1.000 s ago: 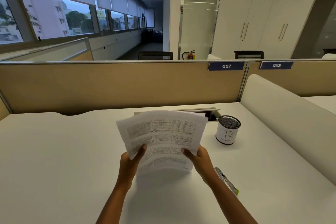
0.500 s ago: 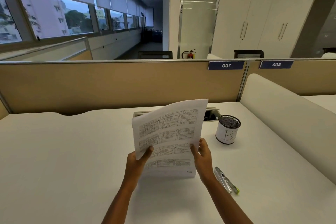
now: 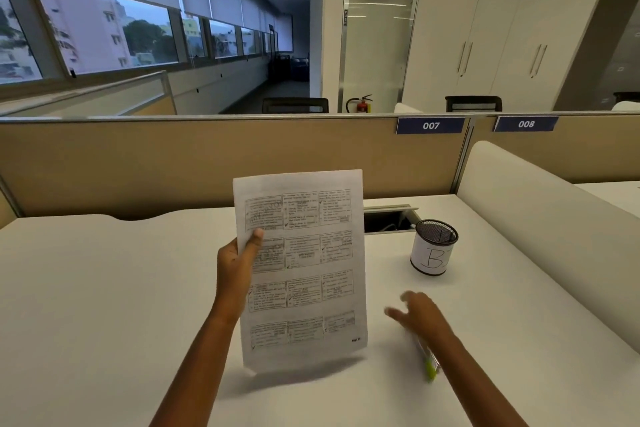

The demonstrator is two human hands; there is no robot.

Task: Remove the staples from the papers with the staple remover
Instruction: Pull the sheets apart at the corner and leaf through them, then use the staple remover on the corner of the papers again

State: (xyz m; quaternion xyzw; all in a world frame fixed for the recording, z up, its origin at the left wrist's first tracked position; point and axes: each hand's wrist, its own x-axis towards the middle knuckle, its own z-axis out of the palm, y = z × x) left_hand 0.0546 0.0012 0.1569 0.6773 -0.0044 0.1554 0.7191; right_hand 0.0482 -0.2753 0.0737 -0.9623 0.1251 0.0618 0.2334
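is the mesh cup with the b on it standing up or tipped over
Upright: the mesh cup stands on its base on the desk, open rim facing up.

Right hand (image 3: 417, 314) motion-blurred, staple remover (image 3: 427, 359) mostly hidden under its wrist, print on papers (image 3: 301, 267) too small to read

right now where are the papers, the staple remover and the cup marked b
papers (image 3: 304, 267), head view, middle of the printed page
staple remover (image 3: 430, 367), head view, its green end
cup marked B (image 3: 431, 256), head view, white label
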